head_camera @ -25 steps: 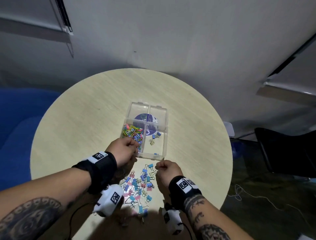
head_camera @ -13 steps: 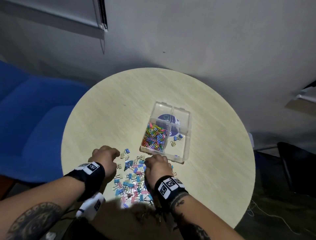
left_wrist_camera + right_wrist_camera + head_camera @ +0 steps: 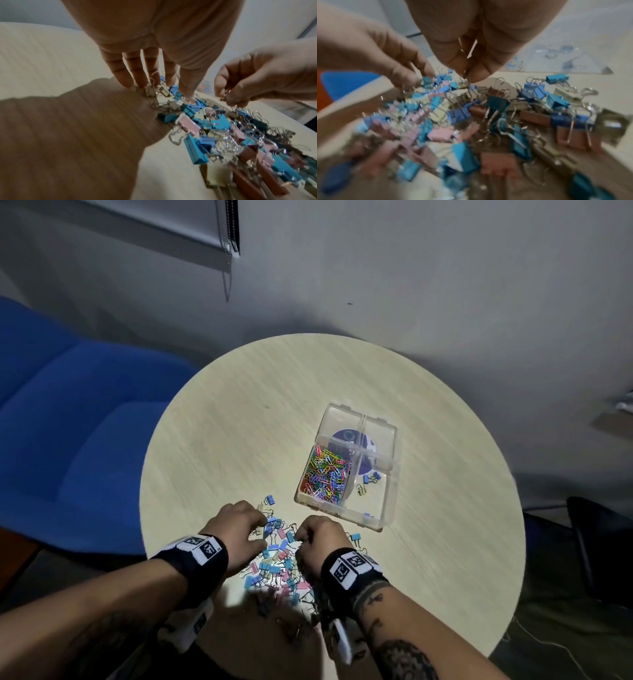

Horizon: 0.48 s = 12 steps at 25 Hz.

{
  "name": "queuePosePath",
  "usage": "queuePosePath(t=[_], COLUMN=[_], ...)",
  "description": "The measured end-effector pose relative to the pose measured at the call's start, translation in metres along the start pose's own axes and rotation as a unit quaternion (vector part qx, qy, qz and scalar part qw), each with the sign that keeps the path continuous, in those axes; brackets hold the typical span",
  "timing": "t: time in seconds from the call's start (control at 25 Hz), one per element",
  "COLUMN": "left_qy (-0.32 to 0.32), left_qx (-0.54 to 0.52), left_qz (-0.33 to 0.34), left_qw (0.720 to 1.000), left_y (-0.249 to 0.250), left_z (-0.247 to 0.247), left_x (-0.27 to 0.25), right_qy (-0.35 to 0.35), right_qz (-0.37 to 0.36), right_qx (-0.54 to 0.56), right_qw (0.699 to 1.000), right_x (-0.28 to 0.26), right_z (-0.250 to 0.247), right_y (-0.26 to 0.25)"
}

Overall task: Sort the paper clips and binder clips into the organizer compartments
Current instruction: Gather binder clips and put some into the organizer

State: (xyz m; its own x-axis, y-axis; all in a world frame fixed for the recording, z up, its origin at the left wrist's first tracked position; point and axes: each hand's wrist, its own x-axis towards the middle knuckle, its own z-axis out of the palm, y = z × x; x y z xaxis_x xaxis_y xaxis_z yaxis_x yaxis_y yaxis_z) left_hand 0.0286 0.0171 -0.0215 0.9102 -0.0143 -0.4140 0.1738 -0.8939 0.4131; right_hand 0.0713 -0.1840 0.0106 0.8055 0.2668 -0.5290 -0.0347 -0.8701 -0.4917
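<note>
The right hand pinches the wire handle of a binder clip at the far edge of the clip pile; the organizer lies just beyond those fingers, nearer this hand. The left hand has straight fingers touching clips on the surface, holding nothing.

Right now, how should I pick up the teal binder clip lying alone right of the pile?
Pinch the teal binder clip across its folded body, coming straight down. It lies flat on the table, wire handles trailing right, clear of the pile, so both long sides are probably free.
</note>
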Motion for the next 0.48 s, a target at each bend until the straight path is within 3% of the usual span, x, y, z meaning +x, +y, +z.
queuePosePath(t=[0.08,0.12,0.16,0.24,0.36,0.44,0.48], left_qy=[0.007,0.014,0.018,0.020,0.020,0.014,0.011], left_qx=[0.019,0.020,0.018,0.019,0.014,-0.006,-0.020], left_qz=[0.000,-0.001,0.000,0.002,0.017,0.031,0.031], left_qw=[1.000,1.000,1.000,1.000,1.000,0.999,0.999], left_y=[0.010,0.015,0.019,0.023,0.025,0.026,0.028], left_z=[0.000,-0.001,0.000,0.000,0.000,-0.002,-0.004], left_x=[0.001,0.002,0.003,0.006,0.011,0.013,0.012], right_qy=[0.029,0.040,0.045,0.039,0.005,-0.025,-0.031], right_qz=[0.048,0.074,0.100,0.147,0.186,0.183,0.184], right_qx=[0.136,0.228,0.333,0.529,0.705,0.749,0.751], right_qw=[0.989,0.970,0.936,0.835,0.685,0.637,0.634], right_x=[-0.007,-0.010,-0.014,-0.019,-0.031,-0.037,-0.039], right_z=[-0.004,-0.004,-0.004,-0.005,-0.016,-0.024,-0.026], right_y=[0.007,0.010,0.014,0.022,0.037,0.045,0.050])
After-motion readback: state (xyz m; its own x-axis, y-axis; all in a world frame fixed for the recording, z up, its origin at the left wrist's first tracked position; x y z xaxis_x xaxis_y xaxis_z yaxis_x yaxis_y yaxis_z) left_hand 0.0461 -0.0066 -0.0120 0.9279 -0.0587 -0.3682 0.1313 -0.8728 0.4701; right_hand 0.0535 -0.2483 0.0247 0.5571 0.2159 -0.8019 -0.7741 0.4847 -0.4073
